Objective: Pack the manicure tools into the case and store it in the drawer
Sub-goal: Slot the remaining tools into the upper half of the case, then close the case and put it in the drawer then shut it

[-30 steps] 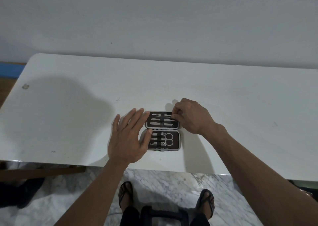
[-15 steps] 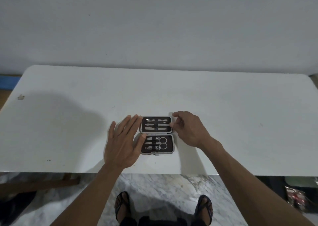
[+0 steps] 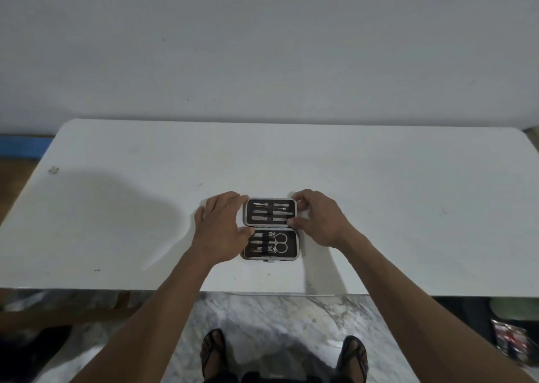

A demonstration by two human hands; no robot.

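Note:
An open manicure case (image 3: 271, 228) with a dark lining and grey rim lies flat on the white table (image 3: 393, 207). Its far half holds slim metal tools (image 3: 272, 211) under a strap; its near half holds clippers and small scissors (image 3: 271, 244). My left hand (image 3: 221, 231) grips the left edge of the far half, fingers at the far corner and thumb at the hinge. My right hand (image 3: 318, 217) grips the right edge of that half the same way. No drawer is in view.
The table's front edge runs just below the case, with a marble floor (image 3: 277, 318) and my sandalled feet beneath. A wall stands behind the table. Dark objects and a small packet (image 3: 509, 336) sit on the floor at the right.
My right hand left the tools in the far half and moved to its right edge. My left hand slid forward from beside the case onto the far half's left edge.

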